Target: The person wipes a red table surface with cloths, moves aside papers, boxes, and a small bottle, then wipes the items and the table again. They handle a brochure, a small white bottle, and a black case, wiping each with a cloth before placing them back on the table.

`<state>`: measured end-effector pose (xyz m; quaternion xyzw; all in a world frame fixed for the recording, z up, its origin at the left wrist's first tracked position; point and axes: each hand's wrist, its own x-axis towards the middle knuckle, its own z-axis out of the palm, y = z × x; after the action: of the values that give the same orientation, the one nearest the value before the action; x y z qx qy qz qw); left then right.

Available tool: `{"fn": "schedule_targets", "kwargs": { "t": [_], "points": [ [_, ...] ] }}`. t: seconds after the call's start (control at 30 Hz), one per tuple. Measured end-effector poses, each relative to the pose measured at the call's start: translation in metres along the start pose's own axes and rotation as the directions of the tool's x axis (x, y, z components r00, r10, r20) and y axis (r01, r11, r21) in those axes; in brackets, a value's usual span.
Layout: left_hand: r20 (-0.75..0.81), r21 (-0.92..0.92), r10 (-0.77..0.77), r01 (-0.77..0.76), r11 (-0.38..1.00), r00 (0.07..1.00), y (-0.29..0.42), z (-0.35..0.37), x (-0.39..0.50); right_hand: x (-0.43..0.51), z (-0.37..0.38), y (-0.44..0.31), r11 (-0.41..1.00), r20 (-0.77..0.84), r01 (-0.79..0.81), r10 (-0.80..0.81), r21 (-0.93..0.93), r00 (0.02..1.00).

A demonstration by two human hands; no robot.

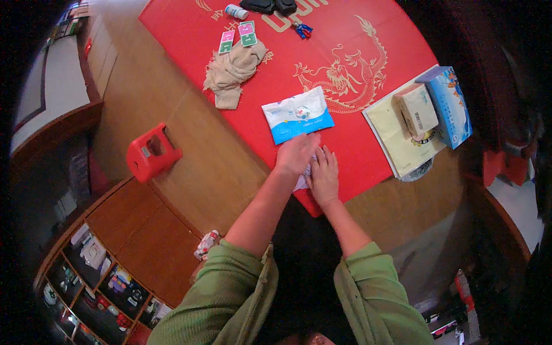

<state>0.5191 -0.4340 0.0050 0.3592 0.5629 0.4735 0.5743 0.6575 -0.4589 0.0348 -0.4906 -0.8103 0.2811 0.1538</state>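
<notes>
Both of my hands are together near the close corner of the red tabletop [358, 168]. My left hand [297, 154] is blurred and reaches flat across, its fingertips beside my right hand [324, 176]. The fingers of my right hand lie over a crumpled whitish tissue or cloth [302, 183], mostly hidden beneath both hands. Whether the right fingers grip it, I cannot tell. Just beyond my left hand lies a white-and-blue soft packet [298, 115], resembling a wet-wipe pack.
A beige knit cloth [235, 69], cards [248, 34] and a white bottle [236, 11] lie farther left. Black objects [276, 6] sit at the far edge. At right, a tissue pack [416, 110] and blue box [448, 105] rest on a pale pad [388, 129]. A red plastic stool [151, 166] stands left.
</notes>
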Motion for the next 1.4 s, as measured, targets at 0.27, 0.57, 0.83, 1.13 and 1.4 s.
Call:
{"fn": "schedule_targets", "kwargs": {
  "t": [0.27,0.57,0.83,1.13,1.4],
  "points": [
    [-0.645,0.238,-0.099,0.323,0.916,0.758,0.044,-0.035,-0.021,0.035,-0.065,0.057,0.953,-0.123,-0.226,0.253,0.200,0.960],
    [-0.278,-0.150,-0.571,0.552,0.820,0.773,0.029,-0.071,0.009,0.147,0.004,-0.010,0.999,-0.260,0.050,-0.045,0.013,0.965],
    [-0.342,-0.334,-0.547,0.445,0.831,0.765,0.009,-0.066,0.005,0.151,0.016,0.003,0.871,0.010,0.483,-0.484,-0.088,0.875],
    [-0.288,-0.289,-0.546,0.472,0.833,0.787,0.006,-0.073,0.007,0.125,0.019,-0.003,0.962,-0.050,0.220,-0.231,-0.164,0.972],
    [-0.252,-0.288,-0.576,0.509,0.812,0.777,0.011,-0.100,-0.049,0.184,-0.053,0.078,0.949,-0.047,0.106,-0.125,-0.298,0.991]
  ]
}}
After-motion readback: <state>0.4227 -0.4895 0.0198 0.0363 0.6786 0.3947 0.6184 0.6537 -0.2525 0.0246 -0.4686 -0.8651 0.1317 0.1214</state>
